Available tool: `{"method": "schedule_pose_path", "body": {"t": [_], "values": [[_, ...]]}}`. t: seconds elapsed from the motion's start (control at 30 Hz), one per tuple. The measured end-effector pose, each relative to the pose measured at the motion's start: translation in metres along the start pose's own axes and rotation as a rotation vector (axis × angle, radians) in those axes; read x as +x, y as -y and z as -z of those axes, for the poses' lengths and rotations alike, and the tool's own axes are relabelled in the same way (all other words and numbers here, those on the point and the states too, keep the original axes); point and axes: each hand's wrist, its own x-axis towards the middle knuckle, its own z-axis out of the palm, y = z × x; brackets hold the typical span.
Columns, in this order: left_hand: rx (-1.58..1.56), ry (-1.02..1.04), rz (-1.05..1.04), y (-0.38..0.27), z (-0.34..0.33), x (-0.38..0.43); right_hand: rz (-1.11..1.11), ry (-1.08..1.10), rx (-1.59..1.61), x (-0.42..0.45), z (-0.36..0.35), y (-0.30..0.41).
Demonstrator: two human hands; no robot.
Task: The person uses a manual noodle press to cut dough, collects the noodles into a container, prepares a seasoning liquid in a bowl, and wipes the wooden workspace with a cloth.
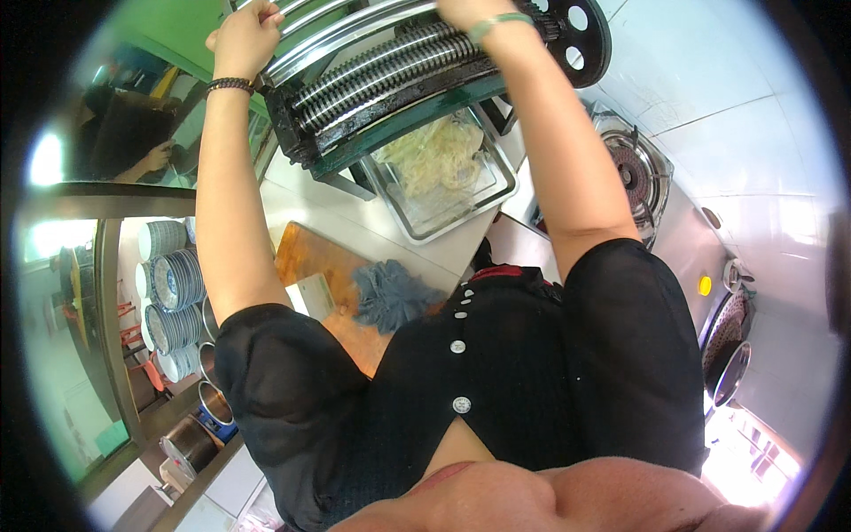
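Before me stands a noodle-making machine with grooved steel rollers (392, 76), curved chrome bars (352, 33) above them and a dark green frame. At the left end of the bars is my left hand (246, 40), its fingers curled in; whether it grips the machine is hard to see. My right hand (469, 12) reaches over the rollers' right part, its fingers cut off by the picture's top edge. Beneath the machine a rectangular metal tray (465, 215) holds a tangled heap of pale noodles (439, 156).
A wooden board (296, 249) bears a grey-blue cloth (389, 292) and a small white-green box (311, 296). A holed black wheel (586, 38) is on the machine's right, near a gas burner (625, 169). Stacked plates (174, 282) stand beyond the left window frame. A yellow cap (705, 286) lies right.
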Motion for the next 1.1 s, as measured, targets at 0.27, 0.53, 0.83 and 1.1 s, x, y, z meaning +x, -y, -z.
{"method": "schedule_pose_path", "body": {"t": [0.27, 0.53, 0.83, 1.1], "values": [[0.095, -0.005, -0.033, -0.007, -0.004, 0.008, 0.000, 0.195, -0.222, -0.011, -0.016, 0.025], [-0.025, -0.078, -0.144, -0.022, -0.007, 0.014, -0.018, 0.217, -0.426, -0.030, -0.065, 0.064], [0.052, 0.007, 0.009, -0.044, 0.021, 0.001, 0.086, 0.207, -0.438, -0.012, -0.063, 0.054], [-0.145, -0.315, -0.020, -0.067, 0.024, -0.012, -0.084, -0.071, -0.310, 0.021, 0.021, -0.029]]}}
